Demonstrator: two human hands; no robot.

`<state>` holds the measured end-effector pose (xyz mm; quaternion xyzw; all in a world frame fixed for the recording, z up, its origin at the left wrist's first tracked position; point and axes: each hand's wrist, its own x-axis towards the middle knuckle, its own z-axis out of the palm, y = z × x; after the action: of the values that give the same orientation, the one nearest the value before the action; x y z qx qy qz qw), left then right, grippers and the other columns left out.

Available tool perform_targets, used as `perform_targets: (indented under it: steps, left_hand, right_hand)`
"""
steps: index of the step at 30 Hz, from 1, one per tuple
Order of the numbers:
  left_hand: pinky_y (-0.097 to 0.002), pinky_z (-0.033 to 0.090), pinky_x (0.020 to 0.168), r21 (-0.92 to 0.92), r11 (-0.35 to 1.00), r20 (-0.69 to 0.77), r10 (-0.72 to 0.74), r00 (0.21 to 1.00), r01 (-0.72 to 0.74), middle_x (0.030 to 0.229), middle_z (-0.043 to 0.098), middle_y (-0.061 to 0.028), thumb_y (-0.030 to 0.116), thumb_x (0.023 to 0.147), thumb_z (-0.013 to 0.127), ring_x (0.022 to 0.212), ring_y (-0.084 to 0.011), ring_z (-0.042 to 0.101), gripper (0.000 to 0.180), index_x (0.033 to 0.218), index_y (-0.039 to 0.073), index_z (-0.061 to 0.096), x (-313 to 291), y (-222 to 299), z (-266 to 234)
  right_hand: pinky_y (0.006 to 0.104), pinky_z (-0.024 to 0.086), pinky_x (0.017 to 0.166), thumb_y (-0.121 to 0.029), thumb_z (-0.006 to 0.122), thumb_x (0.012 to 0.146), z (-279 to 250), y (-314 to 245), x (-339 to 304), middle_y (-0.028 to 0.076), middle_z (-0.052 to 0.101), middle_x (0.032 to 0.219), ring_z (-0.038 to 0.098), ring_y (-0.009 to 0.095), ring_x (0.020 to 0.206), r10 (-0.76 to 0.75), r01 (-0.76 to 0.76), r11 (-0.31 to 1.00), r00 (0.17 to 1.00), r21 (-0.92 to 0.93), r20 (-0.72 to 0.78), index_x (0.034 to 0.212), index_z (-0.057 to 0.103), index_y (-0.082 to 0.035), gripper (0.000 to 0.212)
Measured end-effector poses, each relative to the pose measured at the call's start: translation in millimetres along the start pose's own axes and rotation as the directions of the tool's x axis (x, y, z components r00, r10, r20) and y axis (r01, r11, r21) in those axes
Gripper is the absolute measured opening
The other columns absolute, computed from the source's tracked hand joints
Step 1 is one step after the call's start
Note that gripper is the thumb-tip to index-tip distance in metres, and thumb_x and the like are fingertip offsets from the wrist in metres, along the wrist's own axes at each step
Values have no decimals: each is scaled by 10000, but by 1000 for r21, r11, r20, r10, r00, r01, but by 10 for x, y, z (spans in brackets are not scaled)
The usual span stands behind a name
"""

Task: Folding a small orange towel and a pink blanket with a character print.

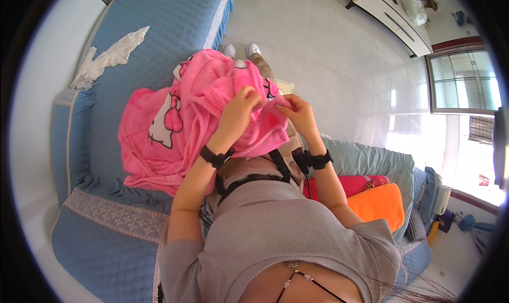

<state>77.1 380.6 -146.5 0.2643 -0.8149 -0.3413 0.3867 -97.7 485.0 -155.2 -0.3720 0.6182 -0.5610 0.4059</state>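
A pink fleece blanket (204, 98) with white cartoon cat prints lies bunched across my lap and spreads left over the blue sofa seat. My right hand (300, 116) pinches a raised edge of it between thumb and fingers. Just left of that, my left hand (243, 109) is closed on the same cloth, its fingers curled and partly hidden. A short stretch of pink edge runs between the two hands. Both wrists wear black straps.
The blue quilted sofa (154, 35) extends ahead and left, with a crumpled white cloth (114, 56) on it. An orange cushion (377, 205), a red cushion (350, 185) and a pale green bolster (366, 157) sit at my right. Beyond the tiled floor (328, 64) stands a white cabinet (392, 19).
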Motion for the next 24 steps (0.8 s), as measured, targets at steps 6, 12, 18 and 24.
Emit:
perform_targets:
  steps: [6,12,18,24]
  left_hand:
    - [-369,427,801,-30,981,302,-172,938,190,1030,512,-170,16,792,495,967,-335,515,179,949,-27,569,-425,-323,453]
    - [-368,412,853,-61,974,78,-213,974,218,1079,462,-215,-81,751,487,1038,-346,472,429,1169,-2,434,-305,-413,528]
    - [-382,400,816,-147,973,-193,-202,960,176,1084,430,-242,-52,753,465,983,-394,464,299,1048,-3,458,-66,-478,710]
    - [-400,398,839,13,998,115,-65,991,64,1113,463,-269,24,734,498,968,-388,485,118,671,4,595,-190,-565,1080]
  right_hand:
    - [362,425,776,-90,678,667,-112,364,-112,147,527,992,512,317,908,-290,171,685,956,-708,-50,1040,476,-16,431]
    - [380,412,765,-109,705,635,-188,420,-212,171,453,953,466,338,884,-131,-21,792,970,-610,-204,983,420,15,467]
    - [354,440,617,-169,716,672,-146,532,-317,135,467,869,501,242,740,-284,-21,633,923,-774,-258,895,397,-10,420]
    - [405,436,622,-162,688,686,-72,414,-417,175,514,780,530,346,743,-114,-98,695,963,-712,-244,893,426,-8,368]
